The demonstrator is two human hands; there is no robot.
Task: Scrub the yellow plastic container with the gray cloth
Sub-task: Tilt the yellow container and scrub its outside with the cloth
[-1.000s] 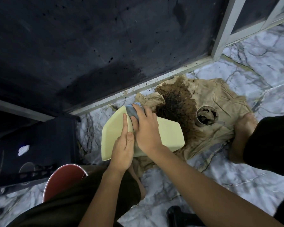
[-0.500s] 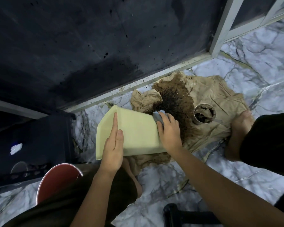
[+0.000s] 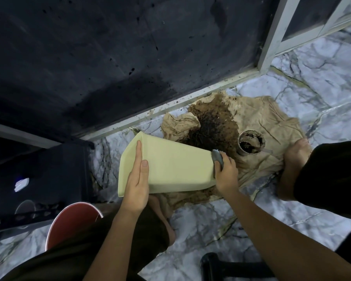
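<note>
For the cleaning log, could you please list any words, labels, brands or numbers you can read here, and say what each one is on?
None can be read.
Container: plain yellow, no print on the sides shown.
Gray cloth: no label visible.
Small cup on the stained brown cloth: no marking.
Dark appliance at left: a pale patch, too blurred to tell if it carries text.
</note>
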